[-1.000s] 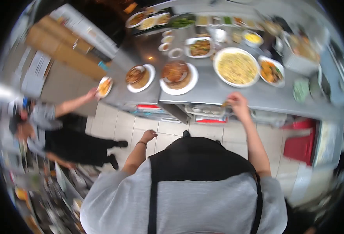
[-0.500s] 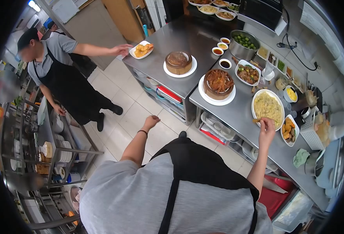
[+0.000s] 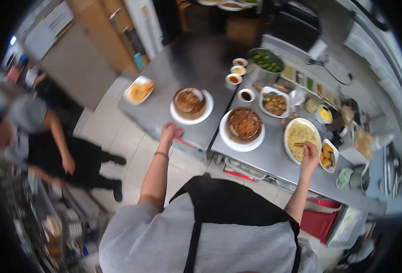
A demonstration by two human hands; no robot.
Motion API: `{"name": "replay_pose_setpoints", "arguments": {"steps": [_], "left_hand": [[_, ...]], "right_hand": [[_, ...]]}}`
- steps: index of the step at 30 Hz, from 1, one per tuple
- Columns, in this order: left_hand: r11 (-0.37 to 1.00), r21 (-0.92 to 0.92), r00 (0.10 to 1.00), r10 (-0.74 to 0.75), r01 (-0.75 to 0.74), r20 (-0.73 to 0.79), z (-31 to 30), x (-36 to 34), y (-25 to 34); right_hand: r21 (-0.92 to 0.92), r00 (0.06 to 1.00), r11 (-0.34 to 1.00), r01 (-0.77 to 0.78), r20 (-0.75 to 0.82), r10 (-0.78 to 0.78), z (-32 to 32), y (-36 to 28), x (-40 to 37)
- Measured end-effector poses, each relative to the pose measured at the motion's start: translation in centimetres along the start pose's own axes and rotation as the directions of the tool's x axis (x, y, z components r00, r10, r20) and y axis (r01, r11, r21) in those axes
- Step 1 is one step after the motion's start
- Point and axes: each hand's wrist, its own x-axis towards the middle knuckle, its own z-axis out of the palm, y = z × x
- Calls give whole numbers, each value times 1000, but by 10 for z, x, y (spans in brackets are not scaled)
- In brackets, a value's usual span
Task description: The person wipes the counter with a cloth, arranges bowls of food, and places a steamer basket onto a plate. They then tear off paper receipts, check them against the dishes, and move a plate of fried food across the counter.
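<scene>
My right hand point(image 3: 309, 154) is closed on a small brown item point(image 3: 299, 144) over the oval white dish of pale yellow food point(image 3: 302, 132). At the front edge of the steel counter, my left hand point(image 3: 168, 130) is near the round basket of food point(image 3: 188, 101) on a white plate; its fingers look bent together, but blur hides whether they hold anything. A second basket with brown food point(image 3: 244, 124) sits on another white plate point(image 3: 225, 140) between my hands. Right of the oval dish lies a smaller dish with orange pieces point(image 3: 327, 156).
A co-worker in a black apron point(image 3: 59, 154) stands at the left beside shelves. A white dish of fried food point(image 3: 139, 90) rests at the counter's left corner. Sauce cups point(image 3: 233, 79), a pot of green vegetables point(image 3: 265, 61) and a white basket point(image 3: 355, 152) stand farther back.
My left hand has moved forward to the counter edge. The view has shifted. The co-worker's arm no longer reaches to the fried-food dish. My right hand still holds the small item over the oval dish.
</scene>
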Motion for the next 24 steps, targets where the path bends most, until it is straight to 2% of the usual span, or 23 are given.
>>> {"name": "replay_pose_setpoints", "arguments": {"steps": [3, 4, 6, 7, 9, 10, 11, 16, 19, 20, 22, 24], "left_hand": [[989, -126, 994, -72, 82, 85, 21, 22, 5], [993, -109, 992, -29, 43, 123, 16, 42, -7], [995, -89, 999, -30, 34, 36, 22, 49, -7], [993, -120, 999, -8, 13, 45, 23, 49, -8], [983, -175, 996, -42, 56, 82, 23, 56, -9], [987, -144, 996, -66, 75, 66, 22, 56, -8], [997, -66, 998, -39, 42, 46, 21, 51, -6], [999, -35, 999, -31, 32, 25, 22, 50, -8], [999, -21, 1000, -24, 24, 8, 23, 53, -5], [1000, -6, 1000, -27, 27, -2, 24, 53, -5], [999, 10, 999, -30, 31, -13, 24, 52, -9], [1000, -13, 1000, -11, 11, -18, 22, 54, -11]], "right_hand": [[-37, 995, 999, 17, -100, -20, -6, -2, -3], [-40, 990, 999, -9, -140, 3, -9, -7, -5], [-74, 976, 996, -52, -217, 35, -15, -7, -15], [-105, 967, 992, -64, -253, 35, -18, -2, -15], [-87, 964, 982, -167, -225, 144, -26, 1, -20], [-98, 954, 981, -168, -268, 137, -27, 3, -21], [-67, 957, 981, -184, -240, 163, -27, 7, -24], [-78, 967, 980, -182, -195, 164, -46, 13, -16], [-351, 926, 936, -29, -362, -107, -74, 24, -12], [-348, 924, 937, -28, -366, -108, -82, 31, -13], [-442, 869, 890, -111, -477, -128, -94, 46, -20], [-443, 867, 891, -95, -477, -145, -96, 67, -30]]}}
